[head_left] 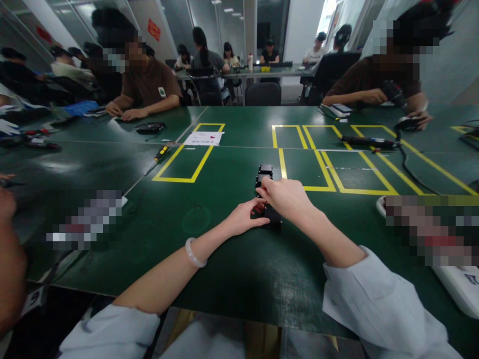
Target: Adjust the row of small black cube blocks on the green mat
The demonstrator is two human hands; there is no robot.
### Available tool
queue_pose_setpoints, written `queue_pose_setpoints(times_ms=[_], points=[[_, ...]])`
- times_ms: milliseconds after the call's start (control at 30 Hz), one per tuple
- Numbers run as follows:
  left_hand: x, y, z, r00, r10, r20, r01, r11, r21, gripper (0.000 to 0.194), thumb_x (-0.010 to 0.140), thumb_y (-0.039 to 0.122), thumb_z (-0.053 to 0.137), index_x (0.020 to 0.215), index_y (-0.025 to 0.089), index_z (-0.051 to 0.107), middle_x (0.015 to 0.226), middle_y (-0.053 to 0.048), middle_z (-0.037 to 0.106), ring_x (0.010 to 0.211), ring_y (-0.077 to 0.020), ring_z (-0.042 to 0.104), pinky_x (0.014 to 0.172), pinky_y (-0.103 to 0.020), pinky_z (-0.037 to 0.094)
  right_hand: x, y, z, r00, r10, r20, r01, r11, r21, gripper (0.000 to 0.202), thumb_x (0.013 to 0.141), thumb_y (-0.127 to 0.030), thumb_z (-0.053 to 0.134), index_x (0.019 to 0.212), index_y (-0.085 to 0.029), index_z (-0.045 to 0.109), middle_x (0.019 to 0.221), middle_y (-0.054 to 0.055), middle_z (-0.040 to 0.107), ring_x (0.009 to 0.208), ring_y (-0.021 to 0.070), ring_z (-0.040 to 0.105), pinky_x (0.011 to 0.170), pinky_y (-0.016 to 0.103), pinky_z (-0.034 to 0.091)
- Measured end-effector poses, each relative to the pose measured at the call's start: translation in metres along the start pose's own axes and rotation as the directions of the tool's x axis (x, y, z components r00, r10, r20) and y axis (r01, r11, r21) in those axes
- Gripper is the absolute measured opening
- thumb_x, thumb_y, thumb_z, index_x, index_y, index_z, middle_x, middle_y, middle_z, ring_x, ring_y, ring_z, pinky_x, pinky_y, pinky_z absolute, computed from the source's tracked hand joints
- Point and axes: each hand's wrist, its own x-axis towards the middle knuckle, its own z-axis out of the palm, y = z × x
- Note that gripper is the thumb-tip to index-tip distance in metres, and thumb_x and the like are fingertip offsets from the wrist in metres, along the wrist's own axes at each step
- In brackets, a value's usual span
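A short row of small black blocks (266, 169) lies on the green table in front of me, running away from me. The nearest black block (273, 217) sits between my hands. My left hand (243, 218), with a pale bracelet on its wrist, curls its thumb and fingers around that block's left side. Above the row, my right hand (288, 198) is closed, knuckles up, with its fingertips pinched together over the blocks. Whatever those fingertips hold is hidden behind the hand.
Yellow tape outlines (174, 180) mark the green table (232, 269). A yellow-black screwdriver (160, 153) and a paper sheet (204, 138) lie left of centre; a black cylindrical tool (368, 142) with a cable lies right. Blurred-out devices flank me. Two people work across the table.
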Motion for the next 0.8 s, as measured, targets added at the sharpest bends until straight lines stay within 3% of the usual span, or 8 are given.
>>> queue_pose_setpoints(times_ms=[300,567,667,800], points=[[-0.0004,-0.0005,0.0001,1.000,-0.008,-0.003,0.008,1.000,-0.026,0.052,0.077,0.040,0.069,0.121,0.018,0.052,0.103,-0.004,0.065,0.093,-0.0210,0.061,0.084,-0.032,0.047,-0.0022,0.0036,0.0028,0.996,-0.088,-0.004,0.088,0.994,0.062,0.025,0.097,-0.028,0.029,0.108,-0.017,0.049,0.083,0.008,0.069,0.070,0.0206,0.065,0.052,0.025,0.030],[-0.0004,0.0005,-0.0003,1.000,-0.019,0.003,0.019,1.000,-0.008,0.053,0.077,0.040,0.070,0.122,0.019,0.051,0.105,-0.005,0.065,0.094,-0.0221,0.062,0.084,-0.033,0.047,-0.0022,0.0001,-0.0007,1.000,-0.025,0.004,0.025,0.999,0.027,0.033,0.098,-0.039,0.026,0.102,-0.018,0.051,0.082,0.009,0.069,0.075,0.0230,0.066,0.055,0.026,0.034],[-0.0002,-0.0011,0.0003,1.000,-0.007,0.002,0.007,1.000,-0.017,0.052,0.078,0.040,0.069,0.121,0.019,0.052,0.105,-0.005,0.065,0.095,-0.0212,0.061,0.084,-0.032,0.047,-0.0015,0.0012,-0.0007,0.999,-0.015,0.030,0.014,1.000,0.016,0.032,0.098,-0.035,0.024,0.099,-0.019,0.053,0.081,0.010,0.069,0.074,0.0226,0.067,0.056,0.026,0.035],[-0.0002,-0.0010,-0.0004,1.000,-0.002,0.004,0.002,1.000,-0.018,0.050,0.078,0.041,0.069,0.120,0.019,0.054,0.105,-0.004,0.064,0.095,-0.0201,0.061,0.083,-0.030,0.046,-0.0020,0.0035,0.0020,1.000,-0.025,0.013,0.024,0.998,0.055,0.027,0.096,-0.027,0.027,0.113,-0.019,0.046,0.083,0.007,0.070,0.070,0.0209,0.065,0.055,0.026,0.034]])
